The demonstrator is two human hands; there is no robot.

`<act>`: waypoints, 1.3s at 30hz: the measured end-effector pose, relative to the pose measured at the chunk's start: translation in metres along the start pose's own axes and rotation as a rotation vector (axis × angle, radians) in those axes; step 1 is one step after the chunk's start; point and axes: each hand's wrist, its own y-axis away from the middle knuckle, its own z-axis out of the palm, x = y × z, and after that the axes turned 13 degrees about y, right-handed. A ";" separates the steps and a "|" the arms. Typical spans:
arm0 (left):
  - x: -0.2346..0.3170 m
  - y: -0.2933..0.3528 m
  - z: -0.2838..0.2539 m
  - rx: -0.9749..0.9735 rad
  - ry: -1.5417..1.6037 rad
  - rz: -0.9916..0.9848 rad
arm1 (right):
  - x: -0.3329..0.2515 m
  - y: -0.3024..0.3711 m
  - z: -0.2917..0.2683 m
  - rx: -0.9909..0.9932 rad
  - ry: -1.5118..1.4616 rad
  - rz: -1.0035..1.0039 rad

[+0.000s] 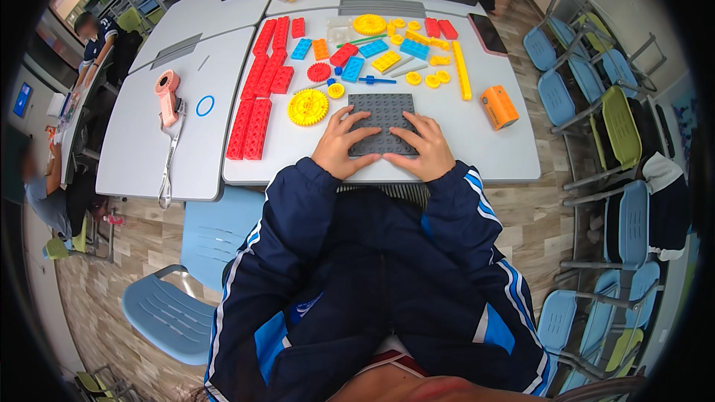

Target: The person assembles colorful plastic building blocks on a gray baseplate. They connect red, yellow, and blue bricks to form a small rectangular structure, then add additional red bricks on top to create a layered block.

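A dark grey studded baseplate (pixel 381 104) lies flat near the table's front edge. My left hand (pixel 339 147) grips its left side, fingers resting over the studs. On the opposite side my right hand (pixel 432 150) holds it the same way, and the two thumbs nearly meet at the near edge. Left of the plate lies a big yellow gear (pixel 307 107), with a small yellow wheel (pixel 336 91) above it. Just beyond the plate are a blue axle piece (pixel 377 80) and a blue brick (pixel 353 69). A red gear (pixel 319 72) sits farther left.
Red bricks (pixel 248 130) line the table's left side. Farther back lie another yellow gear (pixel 370 24) and several small bricks. A yellow beam (pixel 462 71), an orange box (pixel 499 108) and a phone (pixel 488 34) are to the right. A pink handheld fan (pixel 168 93) occupies the left table.
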 end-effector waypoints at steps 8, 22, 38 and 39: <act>0.001 0.001 -0.001 0.000 -0.024 0.006 | -0.001 0.000 0.000 -0.002 -0.013 -0.009; 0.002 0.003 -0.004 0.132 0.048 0.071 | -0.002 0.000 -0.004 0.072 -0.046 -0.045; 0.009 0.002 -0.007 0.209 0.066 0.099 | -0.002 -0.002 -0.008 0.139 -0.088 -0.043; 0.010 0.002 -0.007 0.212 0.074 0.098 | -0.001 -0.002 -0.008 0.143 -0.094 -0.040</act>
